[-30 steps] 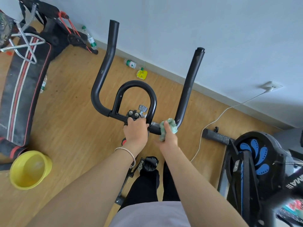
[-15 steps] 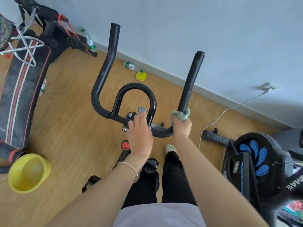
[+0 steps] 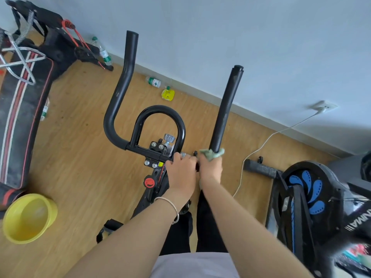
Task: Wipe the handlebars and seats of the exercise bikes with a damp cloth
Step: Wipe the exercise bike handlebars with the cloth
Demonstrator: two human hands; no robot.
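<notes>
Both forearms reach forward and down from the bottom of the view, almost parallel. The hands sit side by side near the middle of the handlebars (image 3: pixel 222 117). The left hand (image 3: pixel 181 170), with a thin bracelet (image 3: pixel 170 205) on its wrist, lies back-up. The right hand (image 3: pixel 210 171) is just beside it, at the foot of the right-hand grip.

The handlebars are black tube: two long grips rise toward the wall (image 3: pixel 220 27), the left one bent outward, with a smaller loop between them. They top the exercise bike (image 3: pixel 152 189) directly in front of the person, above a wooden floor (image 3: pixel 80 157).

The left hand's fingers are curled over the cross tube, just right of the bolted clamp, and hold it. The right hand is closed round a pale green cloth (image 3: pixel 212 154). The cloth is bunched round the base of the right grip and shows above the knuckles, against the tube.

A yellow basin (image 3: pixel 28 217) stands on the floor at lower left. A second bike (image 3: pixel 307 187) with blue wheel markings stands at the right. A white cable (image 3: pixel 261 145) lies between the two bikes.
</notes>
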